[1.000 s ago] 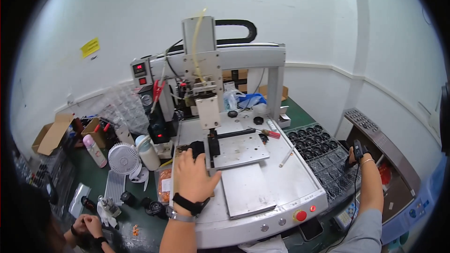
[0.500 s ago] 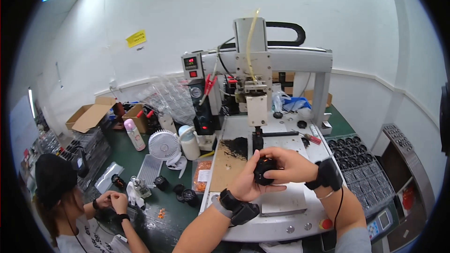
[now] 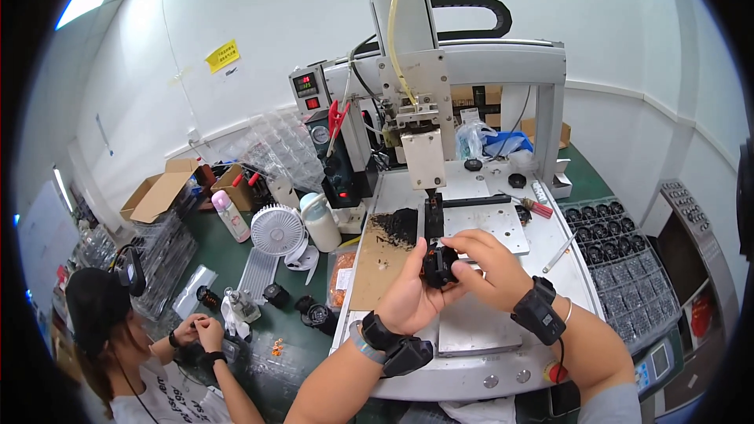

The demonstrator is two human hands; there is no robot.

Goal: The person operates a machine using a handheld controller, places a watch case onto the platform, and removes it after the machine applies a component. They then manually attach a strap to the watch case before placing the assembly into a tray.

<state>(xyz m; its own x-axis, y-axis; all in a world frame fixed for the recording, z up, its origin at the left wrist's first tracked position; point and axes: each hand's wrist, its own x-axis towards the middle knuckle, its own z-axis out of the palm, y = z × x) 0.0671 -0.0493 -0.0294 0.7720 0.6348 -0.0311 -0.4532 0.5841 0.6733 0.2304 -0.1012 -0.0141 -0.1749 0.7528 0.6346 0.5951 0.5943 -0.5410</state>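
Both hands hold a small black round part [image 3: 437, 268] above the machine's white bed, in front of its nozzle head. My left hand [image 3: 408, 298] cradles it from the left and below, thumb along its left side. From the right, my right hand [image 3: 496, 271] closes fingers and thumb on its upper and right edges. Small orange marks show on the part, which is tilted nearly edge-on. Just beyond the hands, the machine's head [image 3: 424, 159] stands over a black bar [image 3: 475, 200]. A metal plate [image 3: 479, 332] lies under my hands.
To the left, a co-worker [image 3: 133, 338] handles something small at the green table [image 3: 294, 357]. A white fan [image 3: 279, 229], bottles and black round parts stand between us. Plastic trays [image 3: 605, 243] of black parts lie right. A red-handled screwdriver [image 3: 538, 206] rests on the bed.
The black part has turned from showing its round face to nearly edge-on. My right fingers have shifted on it. The whole view has tilted and moved slightly.
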